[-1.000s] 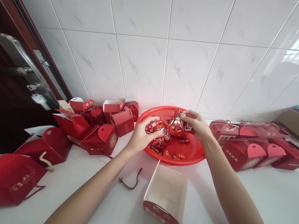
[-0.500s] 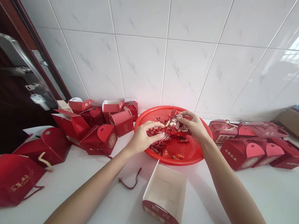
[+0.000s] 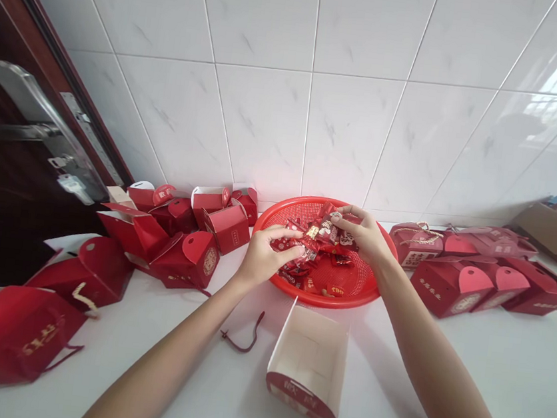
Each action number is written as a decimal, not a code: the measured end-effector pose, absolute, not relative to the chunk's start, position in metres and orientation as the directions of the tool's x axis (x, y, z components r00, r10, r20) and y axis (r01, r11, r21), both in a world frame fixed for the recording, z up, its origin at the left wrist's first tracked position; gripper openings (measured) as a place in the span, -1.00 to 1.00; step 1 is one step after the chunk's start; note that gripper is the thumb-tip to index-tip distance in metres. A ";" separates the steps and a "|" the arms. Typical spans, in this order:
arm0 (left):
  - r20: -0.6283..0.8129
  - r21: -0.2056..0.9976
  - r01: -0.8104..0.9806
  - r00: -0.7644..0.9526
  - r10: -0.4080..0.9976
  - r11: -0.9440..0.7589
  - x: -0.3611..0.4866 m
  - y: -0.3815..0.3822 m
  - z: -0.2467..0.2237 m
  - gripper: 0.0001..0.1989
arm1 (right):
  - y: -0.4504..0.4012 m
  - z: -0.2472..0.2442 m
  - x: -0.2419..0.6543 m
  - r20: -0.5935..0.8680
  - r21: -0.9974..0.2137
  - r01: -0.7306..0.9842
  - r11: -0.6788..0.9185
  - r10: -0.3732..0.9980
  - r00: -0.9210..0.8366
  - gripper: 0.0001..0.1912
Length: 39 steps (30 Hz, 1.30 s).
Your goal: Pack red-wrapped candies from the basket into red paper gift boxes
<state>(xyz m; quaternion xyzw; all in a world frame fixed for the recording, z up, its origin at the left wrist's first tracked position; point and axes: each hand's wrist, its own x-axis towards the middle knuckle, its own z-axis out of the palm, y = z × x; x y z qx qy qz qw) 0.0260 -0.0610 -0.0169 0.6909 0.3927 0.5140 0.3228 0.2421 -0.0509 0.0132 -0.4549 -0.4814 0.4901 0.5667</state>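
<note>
A home, apparently: dark red-brown wooden door (image 3: 0, 217) left of the smooth white counter (image 3: 217, 390), glossy marbled wall tiles (image 3: 257, 133) behind it.

Basket (image 3: 328, 302) bright red, packets (image 3: 323, 234) red with white print, near box (image 3: 309, 353) cream inside, wall (image 3: 258, 119) white, grey-veined.
</note>
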 end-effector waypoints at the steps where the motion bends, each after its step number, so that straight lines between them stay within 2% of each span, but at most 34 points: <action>1: 0.462 0.850 0.207 0.150 0.874 -0.485 0.026 -0.061 -0.017 -0.77 | -0.049 0.013 0.243 0.103 -0.986 -0.124 0.111 0.992 0.071 -0.52; 7: 0.491 0.852 0.175 0.056 0.869 -0.493 0.028 -0.061 -0.019 -0.79 | -0.040 0.008 0.249 0.116 -0.990 -0.051 0.134 0.957 0.267 -0.62; 9: 0.481 0.865 0.155 0.016 0.877 -0.477 0.028 -0.061 -0.019 -0.77 | -0.041 0.007 0.250 0.130 -0.991 0.007 0.133 0.955 0.268 -0.65; 12: 0.457 0.883 0.123 -0.010 0.889 -0.452 0.028 -0.060 -0.020 -0.74 | -0.045 0.009 0.250 0.179 -0.972 0.178 0.153 0.974 0.138 -0.67; 14: 0.465 0.880 0.115 -0.011 0.885 -0.460 0.027 -0.060 -0.020 -0.74 | -0.049 0.011 0.248 0.227 -0.949 0.237 0.210 0.973 0.046 -0.59; 17: 0.491 0.866 0.107 0.003 0.871 -0.488 0.025 -0.058 -0.020 -0.74 | -0.054 0.014 0.242 0.220 -0.959 0.161 0.232 0.971 -0.090 -0.52; 20: 0.518 0.847 0.109 0.047 0.854 -0.519 0.025 -0.058 -0.019 -0.71 | -0.064 0.017 0.232 0.185 -0.972 0.094 0.213 0.952 -0.244 -0.56; 25: 0.547 0.832 0.055 0.080 0.833 -0.552 0.027 -0.068 -0.009 -0.67 | -0.083 0.026 0.219 0.226 -0.974 -0.041 0.223 0.940 -0.257 -0.60; 29: 0.527 0.849 -0.010 0.109 0.843 -0.529 0.027 -0.084 0.009 -0.62 | -0.097 0.042 0.221 0.275 -0.961 -0.059 0.269 0.927 -0.253 -0.64; 34: 0.501 0.865 -0.056 0.148 0.853 -0.499 0.021 -0.102 0.028 -0.73 | -0.123 0.063 0.229 0.290 -0.954 0.020 0.300 0.937 -0.196 -0.69; 36: 0.502 0.865 -0.063 0.145 0.853 -0.498 0.016 -0.108 0.034 -0.77 | -0.137 0.070 0.234 0.278 -0.949 0.079 0.305 0.929 -0.243 -0.74; 39: 0.493 0.870 -0.099 0.129 0.860 -0.484 0.010 -0.114 0.042 -0.81 | -0.160 0.080 0.240 0.214 -0.919 0.225 0.325 0.888 -0.408 -0.86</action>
